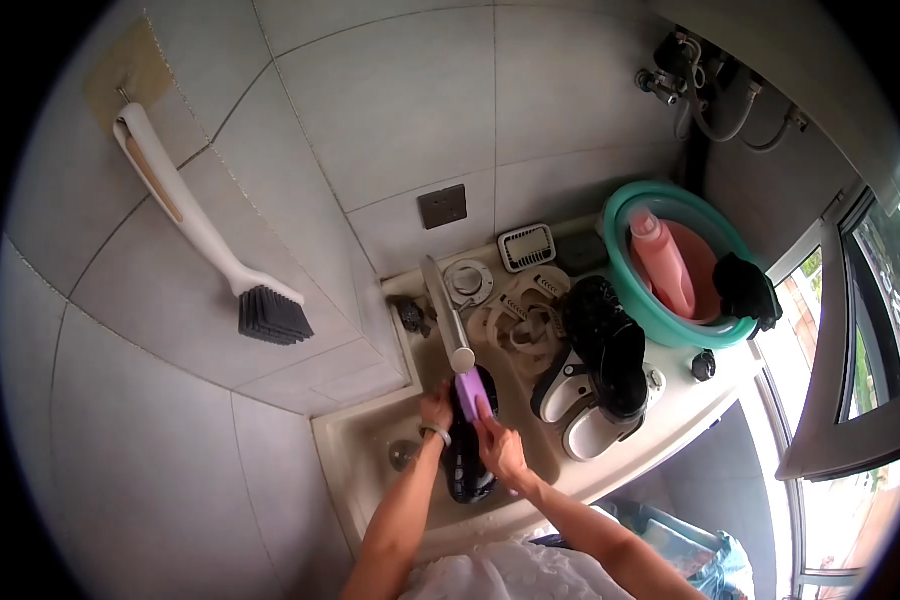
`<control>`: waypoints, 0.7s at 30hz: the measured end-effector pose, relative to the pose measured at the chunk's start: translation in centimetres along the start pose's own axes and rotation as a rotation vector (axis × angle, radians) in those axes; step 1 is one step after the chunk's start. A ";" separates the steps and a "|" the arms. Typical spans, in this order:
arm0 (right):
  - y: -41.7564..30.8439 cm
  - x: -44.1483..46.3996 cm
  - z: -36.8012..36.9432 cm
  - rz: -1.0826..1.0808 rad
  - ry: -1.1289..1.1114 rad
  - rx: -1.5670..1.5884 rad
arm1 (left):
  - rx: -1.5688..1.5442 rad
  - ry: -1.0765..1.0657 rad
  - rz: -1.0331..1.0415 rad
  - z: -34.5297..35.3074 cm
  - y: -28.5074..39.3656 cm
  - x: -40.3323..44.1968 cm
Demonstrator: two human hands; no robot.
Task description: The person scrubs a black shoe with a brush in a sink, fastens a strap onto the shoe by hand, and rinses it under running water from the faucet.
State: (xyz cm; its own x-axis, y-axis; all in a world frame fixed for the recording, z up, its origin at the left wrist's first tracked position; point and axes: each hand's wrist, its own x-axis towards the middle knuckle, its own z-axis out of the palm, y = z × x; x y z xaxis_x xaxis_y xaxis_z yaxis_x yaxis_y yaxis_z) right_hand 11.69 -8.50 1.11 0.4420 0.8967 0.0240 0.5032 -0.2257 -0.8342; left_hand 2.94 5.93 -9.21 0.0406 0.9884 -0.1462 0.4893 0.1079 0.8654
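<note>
A black shoe [467, 470] is down in the beige sink basin [370, 420], below the faucet [451, 315]. My left hand [436, 408] is closed on the shoe's left side, near its far end; its fingertips are partly hidden. In my right hand [500, 448] is a purple scrubbing brush [471, 390], its fingers wrapped round it. The brush lies against the upper part of the shoe, just under the faucet's spout. Its bristles do not show.
Beige sandals [520, 320], white-and-black clogs [570, 390] and black shoes [605, 345] crowd the counter right of the basin. Behind them stands a teal tub [660, 335] with a pink bottle [663, 262]. A white-handled brush [195, 225] hangs on the left wall.
</note>
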 end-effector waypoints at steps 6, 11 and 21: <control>0.9 4.1 1.0 0.049 0.144 0.003 | 0.111 0.019 -0.025 -1.2 2.3 -0.5; -0.6 2.7 0.0 0.027 0.071 0.097 | 0.104 0.108 0.014 -1.8 1.9 -0.1; -1.2 2.1 -0.8 0.027 0.053 0.106 | 0.030 0.086 0.104 -1.8 2.7 -1.6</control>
State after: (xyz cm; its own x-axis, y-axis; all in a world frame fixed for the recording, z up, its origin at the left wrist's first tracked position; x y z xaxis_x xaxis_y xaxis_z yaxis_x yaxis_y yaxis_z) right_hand 12.60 -6.63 2.56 0.4947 0.8686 0.0275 0.4104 -0.2056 -0.8884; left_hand 2.60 4.88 -5.78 0.0182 0.9997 -0.0134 0.5126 0.0022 0.8587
